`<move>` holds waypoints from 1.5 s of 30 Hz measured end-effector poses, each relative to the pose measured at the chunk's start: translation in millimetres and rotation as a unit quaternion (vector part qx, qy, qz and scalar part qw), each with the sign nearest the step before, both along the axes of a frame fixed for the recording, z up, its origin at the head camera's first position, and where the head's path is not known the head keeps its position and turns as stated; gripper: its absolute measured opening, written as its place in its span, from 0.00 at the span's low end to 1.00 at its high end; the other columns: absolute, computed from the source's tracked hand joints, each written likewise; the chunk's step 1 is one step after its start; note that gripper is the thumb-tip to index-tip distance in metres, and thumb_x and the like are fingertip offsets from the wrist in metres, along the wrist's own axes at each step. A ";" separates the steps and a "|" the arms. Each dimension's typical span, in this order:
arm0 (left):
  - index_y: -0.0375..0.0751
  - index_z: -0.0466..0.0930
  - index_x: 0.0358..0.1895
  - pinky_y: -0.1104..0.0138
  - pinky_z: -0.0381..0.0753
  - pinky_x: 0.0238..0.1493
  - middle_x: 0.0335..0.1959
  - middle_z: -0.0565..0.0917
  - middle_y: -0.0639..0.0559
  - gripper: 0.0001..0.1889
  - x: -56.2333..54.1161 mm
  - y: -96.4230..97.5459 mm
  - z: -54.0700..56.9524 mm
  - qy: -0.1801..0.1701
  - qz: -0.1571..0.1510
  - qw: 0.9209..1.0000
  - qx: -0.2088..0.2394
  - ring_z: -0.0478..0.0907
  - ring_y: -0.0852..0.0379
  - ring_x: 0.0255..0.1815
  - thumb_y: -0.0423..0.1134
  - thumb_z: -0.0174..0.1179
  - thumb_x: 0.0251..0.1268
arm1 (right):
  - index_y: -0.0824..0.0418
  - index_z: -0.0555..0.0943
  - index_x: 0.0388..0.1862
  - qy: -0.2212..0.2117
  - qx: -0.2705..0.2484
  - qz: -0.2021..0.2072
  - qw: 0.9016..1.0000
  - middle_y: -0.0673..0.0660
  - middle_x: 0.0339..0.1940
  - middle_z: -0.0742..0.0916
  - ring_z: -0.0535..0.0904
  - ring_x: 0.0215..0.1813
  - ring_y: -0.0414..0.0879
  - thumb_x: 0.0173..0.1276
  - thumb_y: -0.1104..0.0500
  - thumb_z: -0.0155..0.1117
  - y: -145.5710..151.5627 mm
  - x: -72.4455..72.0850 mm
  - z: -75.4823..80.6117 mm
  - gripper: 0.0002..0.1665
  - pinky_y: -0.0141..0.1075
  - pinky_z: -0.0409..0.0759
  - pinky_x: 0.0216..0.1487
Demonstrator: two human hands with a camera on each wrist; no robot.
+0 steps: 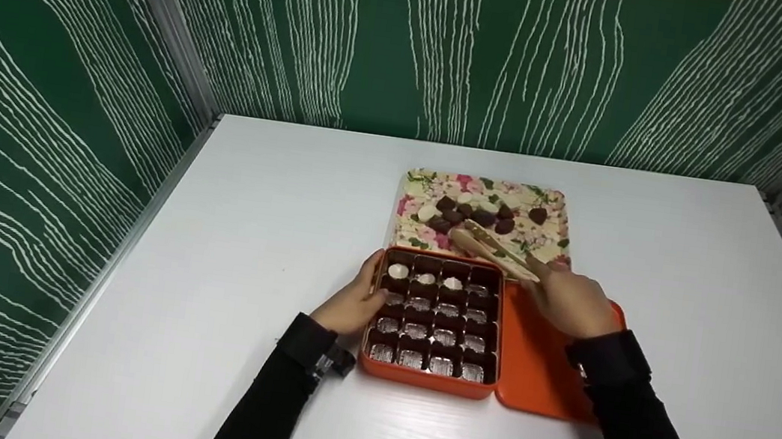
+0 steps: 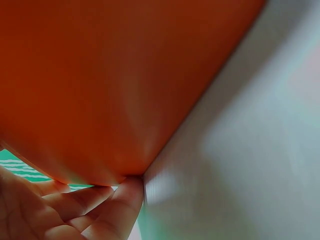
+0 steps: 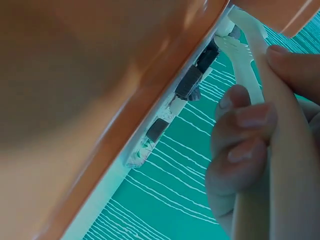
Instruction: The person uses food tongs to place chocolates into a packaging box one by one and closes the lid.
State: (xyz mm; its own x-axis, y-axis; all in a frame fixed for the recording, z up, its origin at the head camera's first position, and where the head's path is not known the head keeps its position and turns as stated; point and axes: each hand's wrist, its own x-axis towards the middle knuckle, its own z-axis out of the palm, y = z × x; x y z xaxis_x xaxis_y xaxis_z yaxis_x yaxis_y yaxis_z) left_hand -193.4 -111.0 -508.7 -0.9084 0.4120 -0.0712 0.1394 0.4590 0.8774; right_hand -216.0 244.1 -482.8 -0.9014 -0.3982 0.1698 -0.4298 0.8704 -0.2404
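Note:
My left hand (image 1: 352,305) holds the left wall of an orange box (image 1: 426,381), thumb over the rim and fingers along the outside. The box has a brown divided insert; three white chocolates (image 1: 426,278) sit in its back row, starting from the left. My right hand (image 1: 571,300) grips wooden tongs (image 1: 499,255), which point left over the near part of a floral tray (image 1: 414,185). Dark and white chocolates (image 1: 484,217) lie on that tray. In the right wrist view, the fork-like tong tips (image 3: 235,46) stand close to a white piece (image 3: 226,27).
An orange lid (image 1: 529,374) lies flat against the box's right side, partly beneath my right hand and forearm. The white table (image 1: 268,233) extends around these things. Green panels with white lines (image 1: 377,36) stand behind and at both sides.

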 end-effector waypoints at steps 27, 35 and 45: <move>0.30 0.33 0.82 0.47 0.51 0.80 0.81 0.45 0.25 0.39 0.4 -0.8 -1.0 0.016 -0.005 1.000 0.007 0.52 0.31 0.79 0.34 0.45 0.78 | 0.64 0.80 0.67 -0.018 -0.124 0.028 0.992 0.63 0.55 0.88 0.74 0.36 0.47 0.76 0.60 0.65 42.7 47.7 28.5 0.23 0.40 0.70 0.39; 0.31 0.32 0.82 0.46 0.52 0.80 0.81 0.45 0.26 0.39 0.0 -0.8 -0.7 0.014 -0.002 1.000 0.003 0.53 0.30 0.79 0.35 0.46 0.79 | 0.63 0.83 0.62 -0.022 -0.083 0.052 0.995 0.48 0.36 0.85 0.69 0.29 0.35 0.71 0.63 0.69 55.0 67.9 33.6 0.21 0.33 0.68 0.31; 0.30 0.32 0.82 0.48 0.53 0.80 0.81 0.47 0.26 0.38 -0.7 -1.5 -1.8 0.019 -0.013 1.000 0.002 0.52 0.32 0.80 0.34 0.44 0.78 | 0.65 0.84 0.58 -0.079 -0.061 0.023 0.995 0.46 0.28 0.79 0.66 0.24 0.37 0.72 0.62 0.68 58.2 75.0 42.6 0.18 0.33 0.64 0.27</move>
